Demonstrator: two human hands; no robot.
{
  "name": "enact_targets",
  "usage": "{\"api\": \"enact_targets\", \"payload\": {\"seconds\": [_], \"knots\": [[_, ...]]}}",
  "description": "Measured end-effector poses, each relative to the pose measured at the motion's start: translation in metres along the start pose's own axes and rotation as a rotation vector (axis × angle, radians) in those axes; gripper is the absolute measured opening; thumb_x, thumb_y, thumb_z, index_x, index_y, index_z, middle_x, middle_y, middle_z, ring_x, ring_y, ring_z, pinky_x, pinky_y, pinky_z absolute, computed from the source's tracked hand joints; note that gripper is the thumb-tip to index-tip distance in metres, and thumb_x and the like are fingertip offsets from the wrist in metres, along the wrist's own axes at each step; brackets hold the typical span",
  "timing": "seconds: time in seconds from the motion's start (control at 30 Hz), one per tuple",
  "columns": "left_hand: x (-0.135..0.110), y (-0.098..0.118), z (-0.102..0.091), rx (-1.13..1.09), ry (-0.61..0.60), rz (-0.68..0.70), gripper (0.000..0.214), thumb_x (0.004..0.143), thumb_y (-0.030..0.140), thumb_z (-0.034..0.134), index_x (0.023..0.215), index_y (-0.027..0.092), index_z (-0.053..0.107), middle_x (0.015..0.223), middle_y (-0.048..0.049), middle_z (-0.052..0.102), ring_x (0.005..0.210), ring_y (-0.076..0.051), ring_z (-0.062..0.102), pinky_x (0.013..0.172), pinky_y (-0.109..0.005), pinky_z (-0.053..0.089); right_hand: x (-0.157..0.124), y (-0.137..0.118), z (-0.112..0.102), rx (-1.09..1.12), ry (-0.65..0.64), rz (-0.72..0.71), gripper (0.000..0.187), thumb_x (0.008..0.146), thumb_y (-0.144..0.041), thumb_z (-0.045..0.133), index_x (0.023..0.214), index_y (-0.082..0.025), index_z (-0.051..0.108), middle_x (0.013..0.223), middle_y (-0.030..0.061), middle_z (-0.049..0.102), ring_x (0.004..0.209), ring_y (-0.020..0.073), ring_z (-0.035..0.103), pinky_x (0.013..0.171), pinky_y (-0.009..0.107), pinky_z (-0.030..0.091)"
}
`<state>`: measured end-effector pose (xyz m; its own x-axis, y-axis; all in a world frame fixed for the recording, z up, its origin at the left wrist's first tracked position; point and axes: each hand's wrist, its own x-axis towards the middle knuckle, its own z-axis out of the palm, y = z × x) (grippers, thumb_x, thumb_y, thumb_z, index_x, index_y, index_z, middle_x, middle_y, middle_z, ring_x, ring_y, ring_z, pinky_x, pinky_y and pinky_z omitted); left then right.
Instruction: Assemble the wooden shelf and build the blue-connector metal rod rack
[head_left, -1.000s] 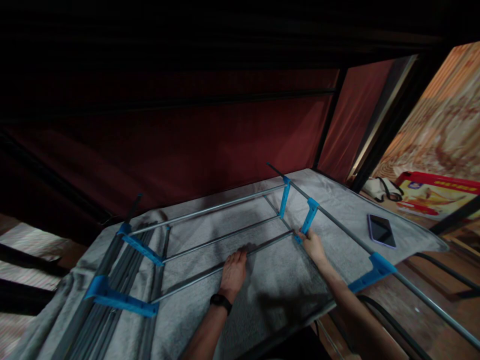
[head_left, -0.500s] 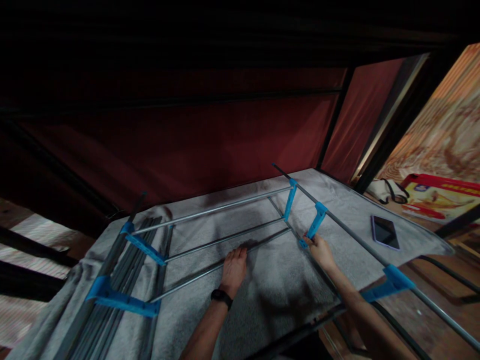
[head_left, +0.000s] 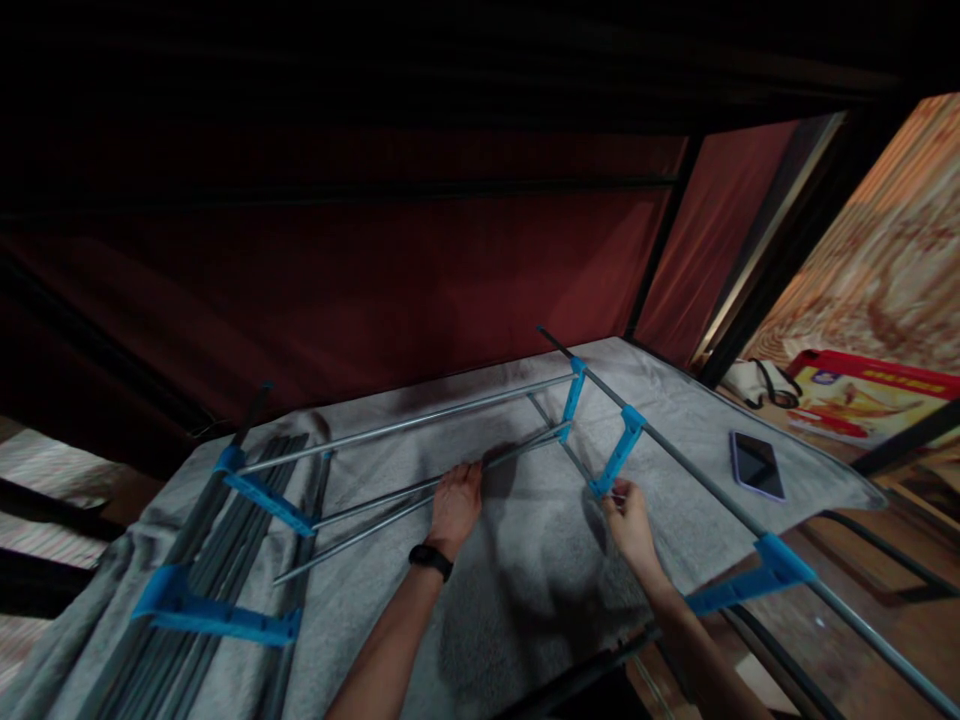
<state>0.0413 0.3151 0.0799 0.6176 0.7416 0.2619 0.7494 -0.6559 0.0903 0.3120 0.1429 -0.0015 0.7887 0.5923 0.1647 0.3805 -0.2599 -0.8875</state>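
My left hand (head_left: 456, 498), with a dark band on the wrist, is closed over a thin metal tube (head_left: 352, 541) lying slantwise above the cloth. The tube's left end is free, apart from the near-left blue bracket (head_left: 217, 612); its right end lies near the far-right blue bracket (head_left: 573, 400). My right hand (head_left: 628, 520) pinches the lower end of another blue plastic bracket (head_left: 621, 452), which hangs from a long grey side tube (head_left: 697, 478). Two crosswise tubes, an upper one (head_left: 412, 424) and a lower one, join the far brackets. The right fingertips are partly hidden.
Several grey tubes (head_left: 217, 560) lie bundled at the left on the grey cloth (head_left: 495, 620). A phone (head_left: 757, 464) lies at the right. Beyond it are a red and yellow box (head_left: 870, 398) and dark frame posts. Another blue bracket (head_left: 757, 575) hangs over the near-right edge.
The tube under my left hand has shifted away from me, and its left end has come away from the near-left bracket. My right hand still grips the bracket end. The view has shifted slightly.
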Motion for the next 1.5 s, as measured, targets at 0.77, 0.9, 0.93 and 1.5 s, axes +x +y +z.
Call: {"api": "enact_targets", "payload": {"seconds": [0.77, 0.9, 0.93, 1.5], "knots": [[0.015, -0.012, -0.002, -0.047, -0.008, -0.035, 0.035, 0.101, 0.028, 0.038, 0.122, 0.018, 0.063, 0.106, -0.0100, 0.066, 0.097, -0.022, 0.061, 0.091, -0.035, 0.044, 0.028, -0.040, 0.052, 0.147, -0.114, -0.113, 0.044, 0.077, -0.029, 0.048, 0.119, -0.021, 0.057, 0.124, 0.0111, 0.063, 0.113, 0.0248, 0.061, 0.095, 0.042, 0.053], [0.016, -0.013, -0.003, -0.043, -0.012, -0.034, 0.035, 0.101, 0.028, 0.037, 0.122, 0.019, 0.064, 0.106, -0.0104, 0.066, 0.098, -0.023, 0.061, 0.091, -0.036, 0.045, 0.037, -0.044, 0.054, 0.135, -0.118, -0.116, 0.042, 0.076, -0.027, 0.049, 0.117, -0.024, 0.058, 0.121, 0.0103, 0.063, 0.112, 0.0262, 0.061, 0.095, 0.042, 0.053], [0.017, -0.014, -0.003, -0.042, -0.012, -0.031, 0.035, 0.101, 0.028, 0.037, 0.122, 0.018, 0.063, 0.106, -0.0105, 0.066, 0.098, -0.023, 0.061, 0.092, -0.036, 0.044, 0.039, -0.044, 0.054, 0.129, -0.118, -0.124, 0.041, 0.076, -0.026, 0.049, 0.117, -0.024, 0.058, 0.121, 0.0103, 0.063, 0.112, 0.0264, 0.061, 0.096, 0.042, 0.052], [0.024, -0.015, -0.009, -0.057, -0.012, -0.030, 0.035, 0.100, 0.028, 0.039, 0.123, 0.020, 0.063, 0.105, -0.0103, 0.066, 0.099, -0.022, 0.060, 0.091, -0.035, 0.044, 0.069, -0.040, 0.072, 0.140, -0.081, -0.129, 0.059, 0.074, -0.024, 0.048, 0.132, -0.020, 0.050, 0.132, 0.0126, 0.056, 0.119, 0.0266, 0.055, 0.106, 0.046, 0.044]]}}
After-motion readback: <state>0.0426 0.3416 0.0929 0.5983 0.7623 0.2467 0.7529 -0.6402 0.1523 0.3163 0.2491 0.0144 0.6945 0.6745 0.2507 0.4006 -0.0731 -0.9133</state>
